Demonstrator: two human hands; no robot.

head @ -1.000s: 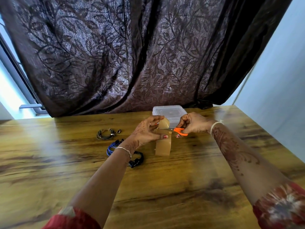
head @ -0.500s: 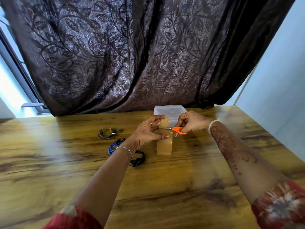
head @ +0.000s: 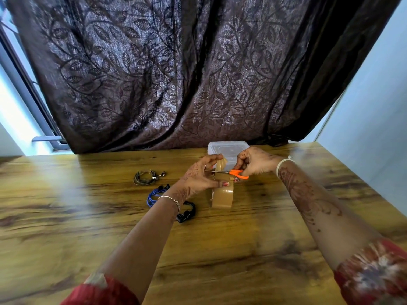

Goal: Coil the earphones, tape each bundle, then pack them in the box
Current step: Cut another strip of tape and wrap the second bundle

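A roll of brown tape [head: 222,196] stands on edge on the wooden table [head: 220,249]. My left hand [head: 199,176] pinches a strip of tape pulled up from the roll. My right hand [head: 253,164] grips orange-handled scissors [head: 236,173] whose blades lie across that strip. A clear plastic box [head: 228,148] with its lid on sits just behind my hands. Left of the roll lie a grey coiled earphone [head: 144,177], a blue coiled earphone [head: 154,195] and a black earphone bundle [head: 187,213], the last two partly hidden by my left forearm.
A dark leaf-patterned curtain [head: 176,73] hangs behind the table's far edge. A pale wall [head: 378,106] runs along the right side, a window frame [head: 26,84] at the left. Bare wood lies in front of my arms.
The view has shifted slightly. Both hands hold nearly the same pose, with the scissors still at the strip.
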